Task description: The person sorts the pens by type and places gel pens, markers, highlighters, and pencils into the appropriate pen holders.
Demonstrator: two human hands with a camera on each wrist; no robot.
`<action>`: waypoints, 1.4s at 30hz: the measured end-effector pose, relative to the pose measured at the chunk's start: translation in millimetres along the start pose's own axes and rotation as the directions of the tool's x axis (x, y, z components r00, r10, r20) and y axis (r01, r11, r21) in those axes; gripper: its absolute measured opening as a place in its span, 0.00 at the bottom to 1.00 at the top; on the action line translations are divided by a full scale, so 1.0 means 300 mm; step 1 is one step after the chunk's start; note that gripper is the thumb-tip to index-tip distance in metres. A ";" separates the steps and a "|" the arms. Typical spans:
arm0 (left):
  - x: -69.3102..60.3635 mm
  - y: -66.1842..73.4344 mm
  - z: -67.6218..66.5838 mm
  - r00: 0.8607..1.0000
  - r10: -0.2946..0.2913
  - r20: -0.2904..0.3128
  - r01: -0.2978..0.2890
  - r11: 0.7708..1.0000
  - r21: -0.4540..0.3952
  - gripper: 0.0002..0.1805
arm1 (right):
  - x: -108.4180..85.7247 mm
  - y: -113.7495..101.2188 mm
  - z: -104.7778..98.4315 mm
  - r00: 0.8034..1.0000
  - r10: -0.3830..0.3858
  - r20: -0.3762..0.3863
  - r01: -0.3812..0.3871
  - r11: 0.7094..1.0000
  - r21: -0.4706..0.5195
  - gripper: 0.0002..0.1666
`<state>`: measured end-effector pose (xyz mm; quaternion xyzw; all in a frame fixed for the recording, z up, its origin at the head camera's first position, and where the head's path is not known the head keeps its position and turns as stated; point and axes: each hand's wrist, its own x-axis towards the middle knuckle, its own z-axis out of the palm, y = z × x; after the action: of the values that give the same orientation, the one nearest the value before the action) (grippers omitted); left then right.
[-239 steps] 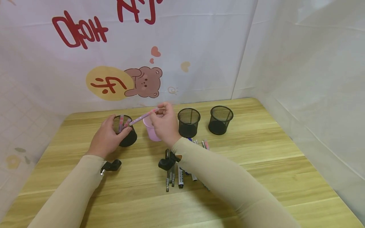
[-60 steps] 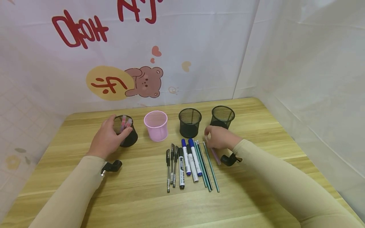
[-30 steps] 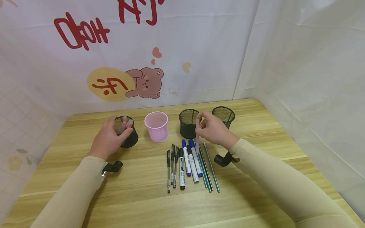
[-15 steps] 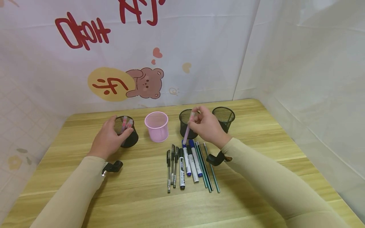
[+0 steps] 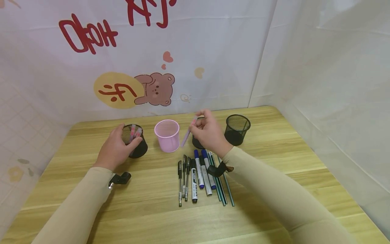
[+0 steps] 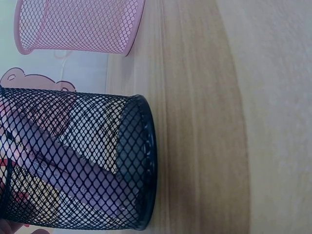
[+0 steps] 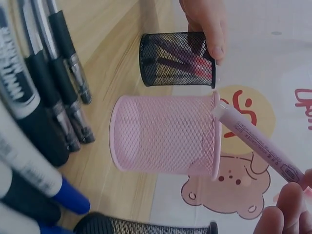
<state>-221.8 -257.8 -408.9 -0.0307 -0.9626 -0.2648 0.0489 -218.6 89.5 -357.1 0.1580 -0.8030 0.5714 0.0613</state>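
My left hand [image 5: 114, 149] grips the black mesh pen cup [image 5: 139, 149] at the left, its thumb at the rim. A few lilac pens with pink bands [image 5: 132, 130] lean inside that cup; the left wrist view shows their barrels [image 6: 63, 165] through the mesh. My right hand [image 5: 210, 134] pinches another lilac pen [image 5: 186, 137] near its pink-banded end. This pen is held tilted in the air, between the pink mesh cup [image 5: 169, 143] and a second black mesh cup [image 5: 197, 143], which my hand partly hides. In the right wrist view, the pen's free end [image 7: 223, 111] appears beside the pink cup's rim.
Black gel pens [image 5: 180, 183], markers with black or blue caps [image 5: 194, 184] and green pencils [image 5: 226, 183] lie in a row on the wooden table [image 5: 137, 210]. Another black mesh cup [image 5: 235, 137] stands at the right. A printed white curtain [image 5: 219, 61] hangs behind the table.
Two seconds ago my right hand was at the lilac pen right of the pencils; it has since lifted that pen and carried it left past the middle black cup. The left hand stays put.
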 end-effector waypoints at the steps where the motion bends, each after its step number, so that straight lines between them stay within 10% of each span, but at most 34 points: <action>1: 0.000 0.000 0.000 1.000 0.000 0.000 0.000 1.000 0.000 0.62 | 0.003 -0.004 0.009 1.000 -0.002 -0.008 0.002 1.000 0.005 0.23; 42: 0.001 0.001 0.000 1.000 -0.001 0.012 0.002 1.000 -0.012 0.61 | 0.115 -0.096 0.343 0.978 0.094 -0.187 -0.054 0.976 0.210 0.24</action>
<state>-221.9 -257.5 -408.6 -0.0318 -0.9612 -0.2706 0.0429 -233.3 -21.9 -356.7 0.0762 -0.7356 0.6654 0.1021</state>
